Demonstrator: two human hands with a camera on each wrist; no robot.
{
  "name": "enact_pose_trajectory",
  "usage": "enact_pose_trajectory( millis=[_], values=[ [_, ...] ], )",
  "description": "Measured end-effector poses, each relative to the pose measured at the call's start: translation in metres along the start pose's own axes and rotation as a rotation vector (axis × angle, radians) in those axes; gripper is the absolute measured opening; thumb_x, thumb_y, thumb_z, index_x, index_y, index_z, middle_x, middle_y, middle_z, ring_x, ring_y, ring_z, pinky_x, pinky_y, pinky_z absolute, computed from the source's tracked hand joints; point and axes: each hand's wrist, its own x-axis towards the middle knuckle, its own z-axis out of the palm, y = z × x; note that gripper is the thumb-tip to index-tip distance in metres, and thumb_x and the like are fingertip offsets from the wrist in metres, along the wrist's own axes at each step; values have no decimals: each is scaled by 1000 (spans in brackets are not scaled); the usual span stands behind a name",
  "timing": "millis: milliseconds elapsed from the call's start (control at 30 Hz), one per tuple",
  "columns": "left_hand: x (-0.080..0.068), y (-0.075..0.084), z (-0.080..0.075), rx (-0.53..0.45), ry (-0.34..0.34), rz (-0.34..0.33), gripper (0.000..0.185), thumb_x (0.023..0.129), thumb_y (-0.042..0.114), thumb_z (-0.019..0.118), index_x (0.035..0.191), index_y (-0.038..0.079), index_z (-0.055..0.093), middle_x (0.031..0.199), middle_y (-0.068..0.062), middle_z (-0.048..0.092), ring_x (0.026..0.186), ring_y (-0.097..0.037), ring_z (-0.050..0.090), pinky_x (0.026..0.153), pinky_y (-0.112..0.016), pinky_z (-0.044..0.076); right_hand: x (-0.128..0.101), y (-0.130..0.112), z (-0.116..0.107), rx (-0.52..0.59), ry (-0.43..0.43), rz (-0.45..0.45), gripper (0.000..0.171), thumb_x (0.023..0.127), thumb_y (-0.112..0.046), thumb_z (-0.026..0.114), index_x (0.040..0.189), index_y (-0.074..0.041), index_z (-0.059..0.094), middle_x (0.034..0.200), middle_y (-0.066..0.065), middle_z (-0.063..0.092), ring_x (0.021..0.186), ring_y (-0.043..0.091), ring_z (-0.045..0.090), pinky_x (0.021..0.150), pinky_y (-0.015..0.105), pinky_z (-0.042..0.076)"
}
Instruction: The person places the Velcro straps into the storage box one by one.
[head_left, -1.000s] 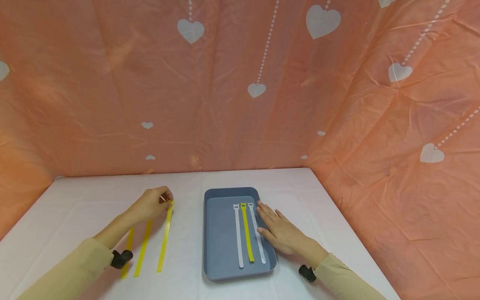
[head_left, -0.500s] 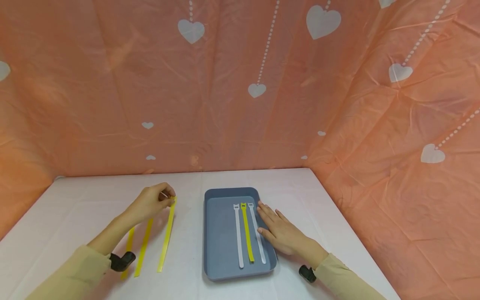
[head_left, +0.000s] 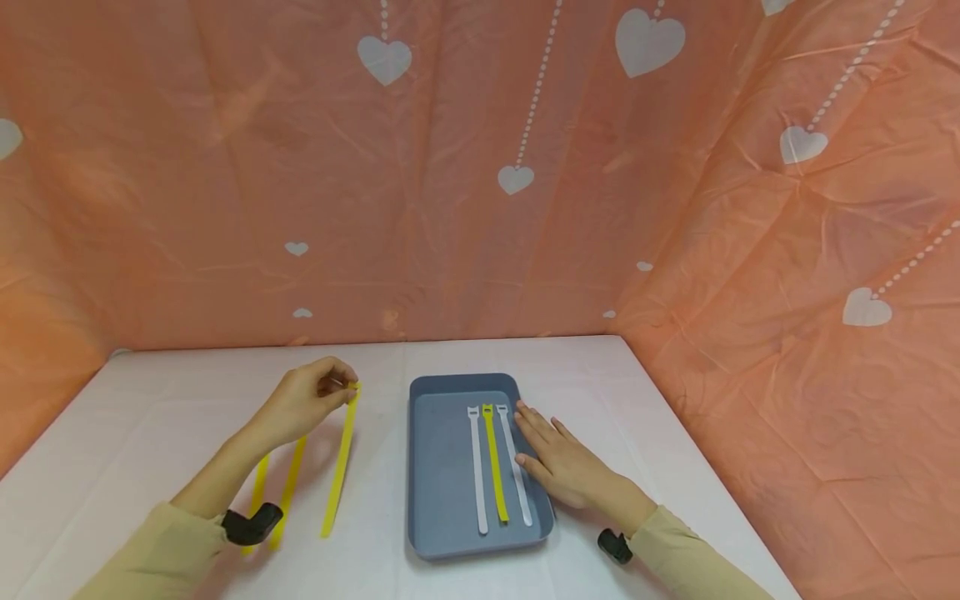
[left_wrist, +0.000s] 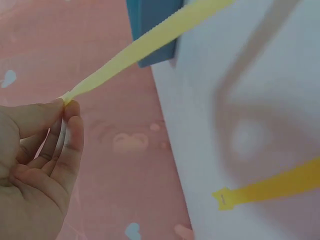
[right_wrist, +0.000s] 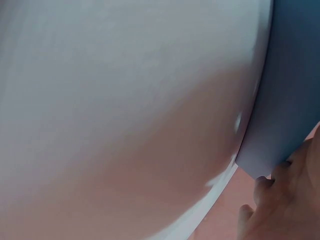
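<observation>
My left hand (head_left: 311, 398) pinches the far end of a yellow strap (head_left: 341, 462) between thumb and fingers and holds that end up off the white table (head_left: 150, 417); the near end still lies on the table. In the left wrist view the same strap (left_wrist: 145, 42) runs from my fingertips (left_wrist: 67, 107) toward the tray. Two more yellow straps (head_left: 288, 483) lie beside it, under my forearm. My right hand (head_left: 562, 462) lies flat with straight fingers on the right rim of a blue-grey tray (head_left: 442, 533). Inside the tray lie two white straps (head_left: 476, 475) and one yellow strap (head_left: 495, 471), side by side.
Orange cloth with white hearts (head_left: 480, 167) walls the table at the back and on both sides. Another yellow strap end (left_wrist: 265, 190) shows on the table in the left wrist view. The right wrist view shows only the tray's outer edge (right_wrist: 290, 100) and blurred table.
My left hand has raised the pinched end of the yellow strap a little and carried it slightly right. The right hand and the tray have not moved.
</observation>
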Motion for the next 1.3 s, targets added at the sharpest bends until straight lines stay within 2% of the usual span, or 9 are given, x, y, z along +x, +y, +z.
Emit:
enact_pose_trajectory(
  millis=[400, 733, 1033, 1167, 1300],
  values=[
    [1, 22, -3, -90, 43, 30, 16, 98, 6, 72, 113, 3, 66, 106, -9, 72, 97, -24, 70, 81, -23, 58, 1, -1, 1, 5, -6, 10, 71, 111, -47, 39, 166, -6, 19, 175, 6, 8, 160, 26, 13, 127, 52, 14],
    [10, 44, -4, -173, 73, 54, 21, 99, 10, 72, 117, 3, 66, 109, -10, 72, 97, -17, 69, 84, -22, 57, 0, 0, 2, 6, 1, 0, 71, 111, -46, 39, 165, -5, 20, 175, 7, 8, 160, 26, 13, 127, 52, 14],
    [21, 67, 1, -337, 74, 58, 22, 97, 8, 73, 116, -1, 65, 113, -15, 71, 95, -13, 70, 85, -22, 57, 1, 1, 2, 2, -2, 2, 71, 112, -47, 39, 166, -6, 19, 175, 6, 7, 160, 26, 13, 127, 52, 14],
    [22, 77, 5, -431, 56, 52, 24, 97, 5, 72, 118, -5, 64, 115, -18, 69, 94, -15, 69, 85, -23, 57, 1, 1, 1, 6, 1, -2, 71, 112, -47, 38, 166, -5, 19, 175, 7, 8, 160, 27, 14, 127, 54, 15],
    [22, 82, 10, -479, 35, 37, 25, 98, 5, 72, 118, -5, 63, 111, -17, 68, 92, -16, 68, 85, -23, 57, 1, 0, 1, 5, -2, 2, 71, 112, -47, 38, 166, -5, 18, 175, 6, 7, 160, 27, 13, 127, 54, 15]
  ],
)
